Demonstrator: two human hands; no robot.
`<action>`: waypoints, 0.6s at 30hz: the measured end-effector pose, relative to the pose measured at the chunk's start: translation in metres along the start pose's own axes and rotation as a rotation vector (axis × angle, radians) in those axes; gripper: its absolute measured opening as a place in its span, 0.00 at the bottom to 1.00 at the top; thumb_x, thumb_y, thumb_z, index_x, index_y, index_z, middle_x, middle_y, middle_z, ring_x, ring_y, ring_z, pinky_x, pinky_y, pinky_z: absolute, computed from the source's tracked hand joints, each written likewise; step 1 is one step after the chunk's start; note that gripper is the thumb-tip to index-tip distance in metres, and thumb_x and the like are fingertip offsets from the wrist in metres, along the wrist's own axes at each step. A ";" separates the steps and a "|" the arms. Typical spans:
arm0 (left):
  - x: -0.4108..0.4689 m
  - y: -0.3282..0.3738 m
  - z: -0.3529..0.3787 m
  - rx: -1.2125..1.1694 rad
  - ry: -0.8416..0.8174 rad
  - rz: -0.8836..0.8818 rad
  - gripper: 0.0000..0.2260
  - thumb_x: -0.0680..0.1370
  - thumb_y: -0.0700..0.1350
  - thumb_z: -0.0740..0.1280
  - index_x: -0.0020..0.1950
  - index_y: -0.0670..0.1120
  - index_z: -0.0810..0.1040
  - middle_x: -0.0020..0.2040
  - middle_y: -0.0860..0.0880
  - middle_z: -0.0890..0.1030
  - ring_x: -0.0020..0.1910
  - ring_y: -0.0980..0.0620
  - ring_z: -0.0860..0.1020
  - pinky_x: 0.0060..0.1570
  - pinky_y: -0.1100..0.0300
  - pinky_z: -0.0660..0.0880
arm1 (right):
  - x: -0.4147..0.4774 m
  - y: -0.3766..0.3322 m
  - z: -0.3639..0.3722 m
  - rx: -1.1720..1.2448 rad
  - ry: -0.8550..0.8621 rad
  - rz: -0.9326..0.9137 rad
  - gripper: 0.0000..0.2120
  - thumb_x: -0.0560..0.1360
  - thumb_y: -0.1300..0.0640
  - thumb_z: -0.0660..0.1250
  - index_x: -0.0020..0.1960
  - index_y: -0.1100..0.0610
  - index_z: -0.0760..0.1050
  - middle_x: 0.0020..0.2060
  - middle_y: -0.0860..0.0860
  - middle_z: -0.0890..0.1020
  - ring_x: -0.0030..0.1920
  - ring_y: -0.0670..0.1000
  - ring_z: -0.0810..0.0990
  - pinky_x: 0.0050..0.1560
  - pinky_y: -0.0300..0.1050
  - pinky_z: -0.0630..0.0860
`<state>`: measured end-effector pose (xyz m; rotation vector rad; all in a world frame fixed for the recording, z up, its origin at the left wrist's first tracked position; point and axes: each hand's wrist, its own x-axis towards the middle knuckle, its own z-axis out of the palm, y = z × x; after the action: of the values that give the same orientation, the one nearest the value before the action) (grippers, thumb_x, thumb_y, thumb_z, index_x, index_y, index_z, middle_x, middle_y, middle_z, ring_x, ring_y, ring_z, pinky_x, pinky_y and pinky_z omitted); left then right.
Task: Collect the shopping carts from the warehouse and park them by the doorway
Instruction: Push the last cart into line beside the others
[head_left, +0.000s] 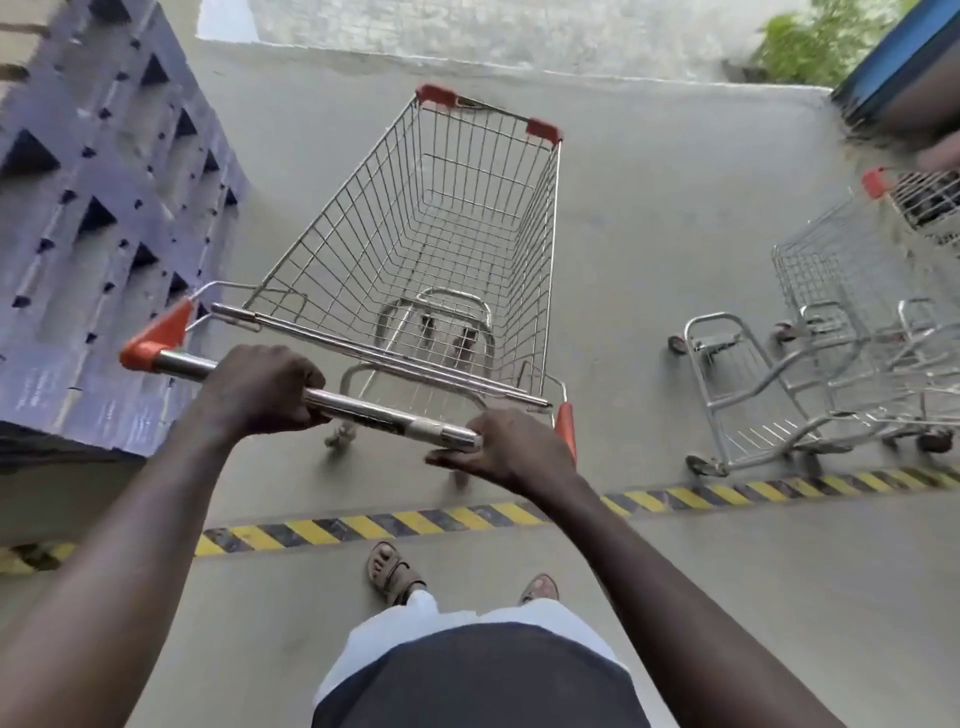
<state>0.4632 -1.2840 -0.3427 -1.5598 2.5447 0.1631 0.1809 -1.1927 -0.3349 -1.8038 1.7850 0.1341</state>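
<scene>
A wire shopping cart (441, 223) with orange corner caps stands in front of me on the concrete floor, its basket empty. My left hand (260, 387) is wrapped around the left part of its metal handle bar (374, 410). My right hand (506, 449) grips the right end of the same bar, beside the orange end cap. The cart has crossed the yellow-and-black striped line (363, 525), which lies between the cart and my sandalled feet. To the right, other parked carts (831, 364) stand nested together.
A stack of dark blue plastic pallets (98, 234) rises close on the left of the cart. Ahead the concrete ends at a paler outdoor ground (493, 31), with green plants (815, 36) and a blue door frame (893, 67) at the upper right.
</scene>
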 end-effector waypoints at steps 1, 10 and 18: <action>-0.001 0.011 -0.001 0.009 -0.007 0.025 0.21 0.65 0.59 0.74 0.24 0.52 0.65 0.29 0.48 0.79 0.34 0.40 0.80 0.31 0.59 0.66 | -0.004 0.008 -0.001 -0.011 -0.002 0.013 0.33 0.62 0.21 0.60 0.43 0.51 0.77 0.38 0.48 0.79 0.42 0.53 0.80 0.43 0.49 0.78; -0.002 0.114 -0.003 0.072 -0.044 0.028 0.13 0.69 0.56 0.69 0.30 0.53 0.71 0.34 0.48 0.82 0.35 0.43 0.81 0.33 0.59 0.65 | -0.049 0.086 -0.011 -0.153 0.076 0.088 0.29 0.68 0.25 0.60 0.50 0.48 0.80 0.42 0.49 0.82 0.44 0.53 0.81 0.52 0.53 0.76; 0.014 0.216 -0.005 0.107 -0.009 0.042 0.10 0.70 0.56 0.69 0.38 0.50 0.82 0.37 0.48 0.83 0.39 0.43 0.82 0.33 0.58 0.67 | -0.089 0.174 -0.027 -0.179 0.156 0.178 0.21 0.72 0.33 0.61 0.45 0.50 0.80 0.40 0.47 0.82 0.43 0.53 0.83 0.62 0.54 0.67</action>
<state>0.2644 -1.1996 -0.3375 -1.4645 2.5357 0.0379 0.0003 -1.1138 -0.3297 -1.8172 2.1024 0.2357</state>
